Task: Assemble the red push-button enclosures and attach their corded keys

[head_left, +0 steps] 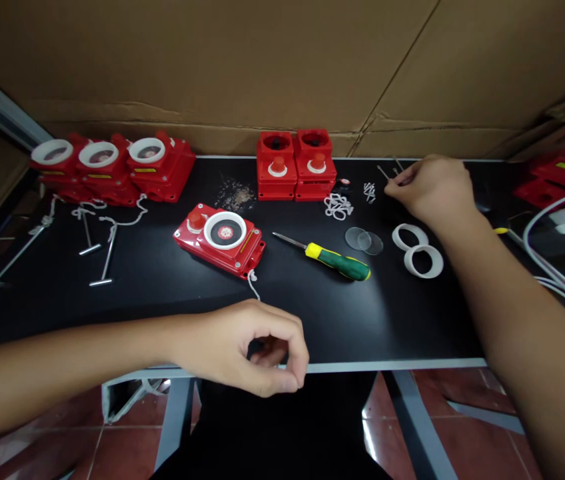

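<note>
My left hand [257,347] hovers at the table's front edge, thumb and fingertips pinched together; what they hold, if anything, is hidden. Behind it lies a red alarm call-point box [220,237] with a white ring, a round window and an orange-red knob. A white cord [253,283] runs from the box and passes out of sight behind my left hand. Toward the back right, my right hand [430,190] is closed around a thin metal rod [383,172], whose end sticks out by the fingertips. Another rod tip shows behind the hand.
A green and yellow screwdriver [340,261] lies mid-table beside clear discs [364,240] and white rings [424,261]. Two open red boxes [276,183], white cord loops [337,207] and screws [369,193] are at the back. Several finished-looking boxes [162,170] with T-shaped rods [107,257] stand left.
</note>
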